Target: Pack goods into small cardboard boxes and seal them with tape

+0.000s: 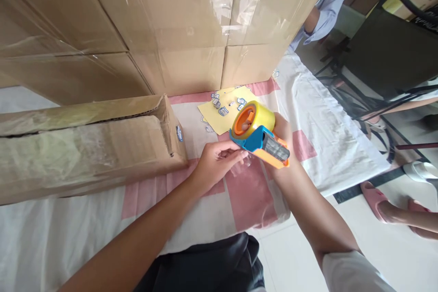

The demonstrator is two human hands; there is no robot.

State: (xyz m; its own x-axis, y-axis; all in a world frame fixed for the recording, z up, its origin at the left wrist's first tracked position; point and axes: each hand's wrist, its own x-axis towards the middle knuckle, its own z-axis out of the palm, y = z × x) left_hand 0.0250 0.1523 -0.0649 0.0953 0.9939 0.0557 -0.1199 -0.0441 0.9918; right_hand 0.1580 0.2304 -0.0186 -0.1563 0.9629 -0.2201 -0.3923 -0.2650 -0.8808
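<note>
A tape dispenser [258, 139] in blue and orange, with a roll of yellowish tape, is held up over the cloth by my right hand [282, 130], whose fingers are largely hidden behind it. My left hand [221, 162] is just left of the dispenser, thumb and fingers pinched together on the clear tape [244, 164] near its lower edge. Yellow sheets [222, 121] with small cartoon stickers [223, 111] lie on the cloth beyond my hands.
A long cardboard box [85, 155] lies at the left. Large plastic-wrapped cartons [185, 23] stand along the back. The cloth-covered table [328, 137] ends at the right, near a dark chair [376, 50] and other people's feet [385, 210]. A person's sleeve [333, 4] shows behind.
</note>
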